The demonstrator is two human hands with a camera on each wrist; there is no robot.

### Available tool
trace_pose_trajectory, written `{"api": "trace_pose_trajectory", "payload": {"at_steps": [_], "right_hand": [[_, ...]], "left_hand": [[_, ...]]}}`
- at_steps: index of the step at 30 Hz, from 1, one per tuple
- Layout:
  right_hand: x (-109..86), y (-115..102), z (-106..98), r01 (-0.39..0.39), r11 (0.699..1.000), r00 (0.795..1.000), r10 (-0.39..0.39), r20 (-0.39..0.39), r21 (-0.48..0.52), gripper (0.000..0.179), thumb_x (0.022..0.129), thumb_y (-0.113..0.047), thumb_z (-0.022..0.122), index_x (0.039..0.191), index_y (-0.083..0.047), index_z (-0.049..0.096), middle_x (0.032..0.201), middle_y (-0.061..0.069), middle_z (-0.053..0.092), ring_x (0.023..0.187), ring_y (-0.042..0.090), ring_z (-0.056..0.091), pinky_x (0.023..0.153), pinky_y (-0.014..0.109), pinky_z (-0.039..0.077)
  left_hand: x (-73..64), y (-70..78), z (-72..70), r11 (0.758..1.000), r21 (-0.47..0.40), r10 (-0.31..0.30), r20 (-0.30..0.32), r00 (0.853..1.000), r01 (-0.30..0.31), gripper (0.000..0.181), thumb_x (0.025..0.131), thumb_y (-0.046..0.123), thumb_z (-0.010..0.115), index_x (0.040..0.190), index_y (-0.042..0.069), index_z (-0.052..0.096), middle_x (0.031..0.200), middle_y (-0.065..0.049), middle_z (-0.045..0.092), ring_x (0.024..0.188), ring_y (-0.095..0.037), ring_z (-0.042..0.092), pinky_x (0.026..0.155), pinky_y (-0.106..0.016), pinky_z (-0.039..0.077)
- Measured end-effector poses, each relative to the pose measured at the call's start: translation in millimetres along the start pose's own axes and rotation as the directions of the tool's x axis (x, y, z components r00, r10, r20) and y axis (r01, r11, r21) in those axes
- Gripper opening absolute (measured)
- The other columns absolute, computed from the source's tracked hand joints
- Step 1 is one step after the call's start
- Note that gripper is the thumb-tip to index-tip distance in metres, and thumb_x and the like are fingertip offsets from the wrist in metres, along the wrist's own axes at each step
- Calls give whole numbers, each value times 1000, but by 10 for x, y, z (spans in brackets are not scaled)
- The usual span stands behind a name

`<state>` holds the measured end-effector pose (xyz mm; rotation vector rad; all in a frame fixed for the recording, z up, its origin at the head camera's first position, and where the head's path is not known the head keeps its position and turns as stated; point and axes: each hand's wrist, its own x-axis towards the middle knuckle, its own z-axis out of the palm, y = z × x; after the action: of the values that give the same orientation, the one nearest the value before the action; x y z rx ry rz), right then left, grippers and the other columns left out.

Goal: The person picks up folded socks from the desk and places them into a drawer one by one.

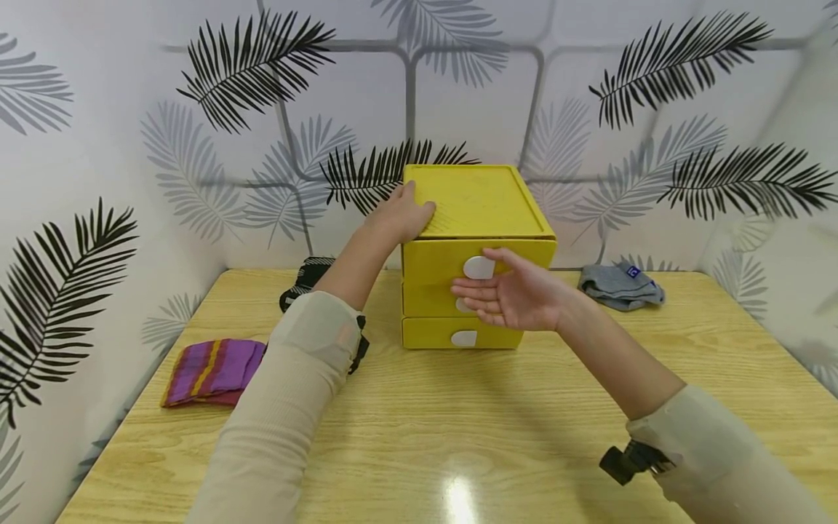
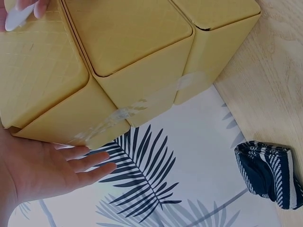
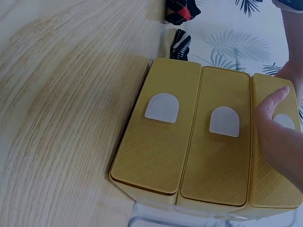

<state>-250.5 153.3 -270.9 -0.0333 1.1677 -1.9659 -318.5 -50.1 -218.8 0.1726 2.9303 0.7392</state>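
A yellow three-drawer box (image 1: 477,196) stands on the wooden table, with white rounded tabs on its drawer fronts. My left hand (image 1: 401,212) rests at its upper left edge, thumb on the lid. In the left wrist view, that hand's fingers (image 2: 90,163) lie straight along the side. My right hand (image 1: 517,295) is at the top drawer front, thumb tip beside the top of the upper white tab (image 1: 479,267). Its fingers are extended just below that tab, overlapping the middle drawer's tab (image 1: 463,306) in the head view. The bottom tab (image 1: 463,338) shows in full.
A folded purple striped cloth (image 1: 212,367) lies at the left. Behind my left forearm is a black-and-white patterned sock (image 2: 267,172). A folded grey cloth (image 1: 622,286) with a blue label lies right of the box. The patterned wall (image 1: 327,94) rises behind the table.
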Motion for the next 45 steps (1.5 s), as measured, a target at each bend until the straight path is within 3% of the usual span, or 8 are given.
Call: {"api": "trace_pose_trajectory", "payload": {"at_steps": [11,20,23,29,36,45], "right_hand": [[59,-24,-28,23,1000,1000,-23,-1,-18,52,95,-46,41,120,-2,50,110,6,62,96,17,57,82,28,46],[60,210,-94,38,990,999,-42,-33,-134,46,97,-45,38,115,-6,55,109,3,60,97,18,56,80,27,46],[92,339,-147,4,992,1000,-6,-18,-128,46,98,-43,35,113,-6,56,108,4,60,97,18,56,81,27,46],[184,490,-248,-57,996,997,52,-61,-69,57,96,-48,36,130,-2,38,110,5,59,96,17,56,79,26,47],[269,458,-308,-28,1000,995,29,-97,5,52,96,-45,39,126,-3,40,106,5,61,96,16,58,80,26,47],[256,465,-289,-20,1000,995,17,-101,-23,49,97,-42,38,125,-2,40,104,5,62,95,17,59,80,26,47]], "left_hand": [[-4,9,-19,1000,8,-13,20,1000,13,65,97,46,26,149,16,1,153,-4,4,136,-30,12,107,-46,17],[-9,7,-4,1000,-7,-1,28,1000,1,65,97,46,27,149,18,0,153,-3,2,136,-30,14,106,-46,18],[-7,3,-3,1000,-11,0,26,1000,0,65,97,46,26,149,18,0,153,-2,1,136,-30,13,106,-46,17],[11,-3,5,1000,-22,-12,15,1000,13,63,98,45,26,149,19,0,153,-1,1,137,-29,11,107,-46,15],[11,1,10,1000,-17,-21,-1,1000,21,63,97,44,26,150,19,0,153,0,4,136,-28,15,106,-44,18],[-8,-4,-1,1000,-13,-4,4,1000,4,64,98,45,27,149,18,1,153,-3,4,136,-30,15,106,-46,18]]}}
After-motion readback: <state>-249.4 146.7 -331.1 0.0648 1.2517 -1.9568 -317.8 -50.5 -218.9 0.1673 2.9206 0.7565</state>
